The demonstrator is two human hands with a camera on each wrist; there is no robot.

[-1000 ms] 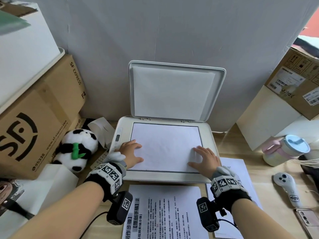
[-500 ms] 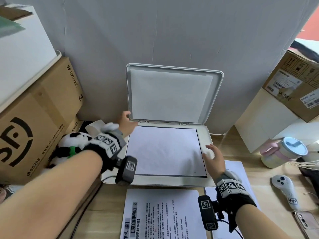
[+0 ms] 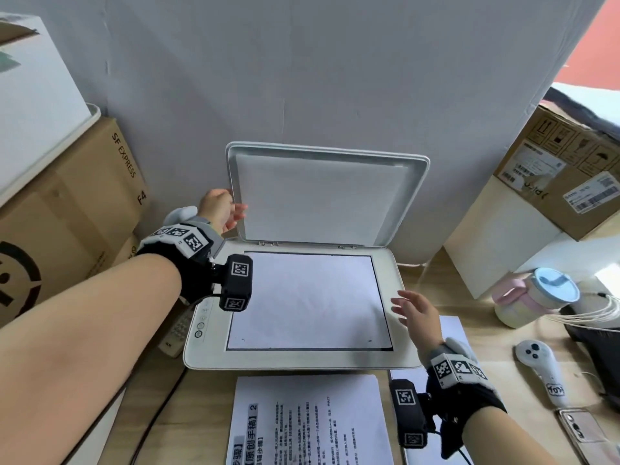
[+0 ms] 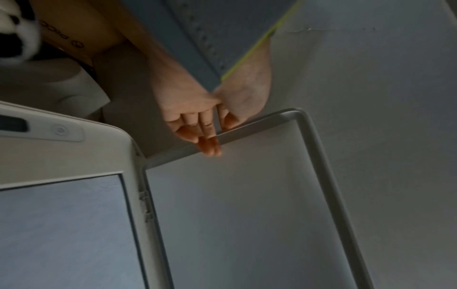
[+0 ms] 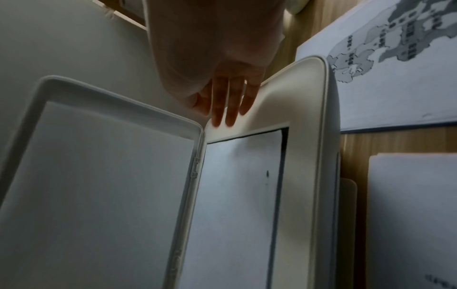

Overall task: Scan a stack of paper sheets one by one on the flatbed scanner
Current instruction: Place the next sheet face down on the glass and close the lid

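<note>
The white flatbed scanner [image 3: 302, 359] stands with its lid [image 3: 322, 196] raised upright against the wall. A blank-side-up sheet [image 3: 308, 300] lies flat on the glass. My left hand [image 3: 224, 209] is at the lid's left rim, and in the left wrist view its straight fingers [image 4: 207, 144] lie across that rim with the thumb close beside it. My right hand [image 3: 416, 313] hovers over the scanner's right border with fingers [image 5: 225, 101] straight and holding nothing. A stack of printed sheets [image 3: 308, 421] lies on the desk in front of the scanner.
Cardboard boxes [image 3: 67, 213] are stacked at the left and another box [image 3: 563, 169] stands at the right. Right of the scanner lie a printed map sheet [image 5: 395, 68], a pink cup [image 3: 533, 297], a white controller [image 3: 543, 370] and a phone [image 3: 583, 431]. A remote [image 3: 174, 333] lies by the scanner's left side.
Both hands have come off the sheet on the glass. The left hand rose to the lid's left rim. The right hand drew back to the scanner's right border.
</note>
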